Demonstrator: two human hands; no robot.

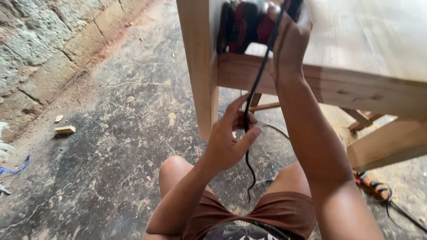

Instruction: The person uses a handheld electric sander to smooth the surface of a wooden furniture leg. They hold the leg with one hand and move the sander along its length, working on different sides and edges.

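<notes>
R hand (291,38) wraps a red-black sander (244,24), pressed against the wood frame (200,66) near its leg; tool top cut off by pic edge, fingers partly hidden. L hand (229,140) pinches the black cord (258,80) betw thumb & fingers, below the rail. Cord end trails down, lost near the knees.

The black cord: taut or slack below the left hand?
Slack: below the left hand, the black cord hangs loose and wavy; above, it runs straight to the sander.
</notes>
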